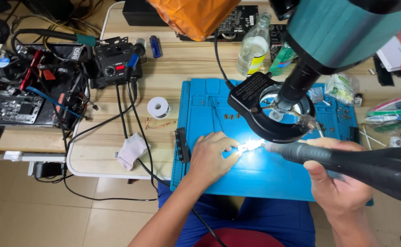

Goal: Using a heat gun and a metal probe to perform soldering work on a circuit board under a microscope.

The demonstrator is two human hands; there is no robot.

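My left hand [210, 158] rests on the blue work mat [255, 178], its fingertips pinching a small brightly lit part [248, 147] under the microscope. My right hand [335, 180] grips a thick black hot-air handpiece [369, 165]; its metal nozzle tip points left and sits right beside the small part. A black ring light [260, 120] on the teal microscope body [337, 32] hangs just above the part and shines on it.
A soldering station [116, 64] with cables stands at the back left beside a solder spool [158, 107], a blue lighter [155, 46] and a cluttered pile of boards [22, 96]. Bottles [254, 45] stand behind the mat. A white cloth [132, 150] lies near the table edge.
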